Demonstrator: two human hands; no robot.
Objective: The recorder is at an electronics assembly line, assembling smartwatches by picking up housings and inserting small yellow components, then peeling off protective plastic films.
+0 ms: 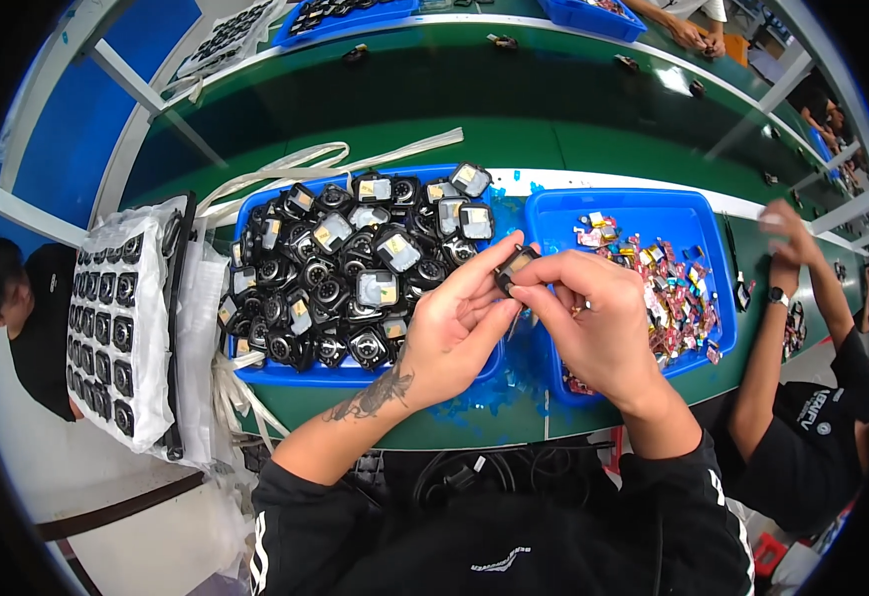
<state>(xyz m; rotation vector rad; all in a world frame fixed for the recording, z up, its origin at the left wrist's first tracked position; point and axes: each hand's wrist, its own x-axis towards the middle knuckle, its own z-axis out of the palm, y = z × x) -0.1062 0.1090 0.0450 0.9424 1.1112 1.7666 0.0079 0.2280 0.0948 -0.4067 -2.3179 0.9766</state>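
A small black watch case (514, 268) is held up between my hands, above the gap between two blue bins. My left hand (459, 323) closes its fingers and thumb round one side of it. On the other side, the bent fingers and thumb of my right hand (593, 313) pinch at the case; whether they hold a smaller part is hidden. To the left, a blue bin (365, 375) is heaped with black watch cases (327, 290), some showing pale rectangular inner faces. On the right, another blue bin (613, 203) holds many small pink, gold and silver electronic parts (668, 298).
A green conveyor belt (434, 99) carries scattered small parts beyond the bins. White straps (305, 164) lie behind the left bin. Stacked trays of watch cases (116, 328) stand at far left. A co-worker's arm (802, 258) reaches in at right; another person (37, 318) is at left.
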